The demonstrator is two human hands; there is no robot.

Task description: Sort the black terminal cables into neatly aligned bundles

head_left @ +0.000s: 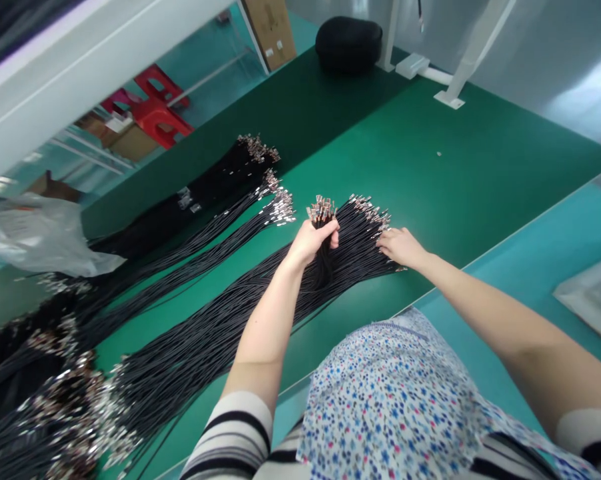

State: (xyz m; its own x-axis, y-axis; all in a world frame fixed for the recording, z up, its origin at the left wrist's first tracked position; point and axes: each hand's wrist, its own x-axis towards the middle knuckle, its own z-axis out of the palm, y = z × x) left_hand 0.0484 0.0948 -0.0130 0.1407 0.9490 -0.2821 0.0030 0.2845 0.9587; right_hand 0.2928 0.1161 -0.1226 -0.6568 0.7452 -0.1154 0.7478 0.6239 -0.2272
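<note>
My left hand point(311, 241) is closed round a bunch of black cords point(322, 263), their metal end clasps point(321, 209) sticking up above my fist. My right hand point(400, 245) lies on the spread layer of black cords point(220, 333) on the green table point(430, 173). Its fingers are bent and touch the metal ends point(373, 212) of that layer. Whether those fingers hold a cord is hidden.
More bundles of black cords point(205, 200) with metal ends lie farther left. A clear plastic bag point(35, 233) sits at the left edge. A black case point(348, 41) and white frame legs point(450, 87) stand at the far end. Red stools point(158, 110) are beyond the table.
</note>
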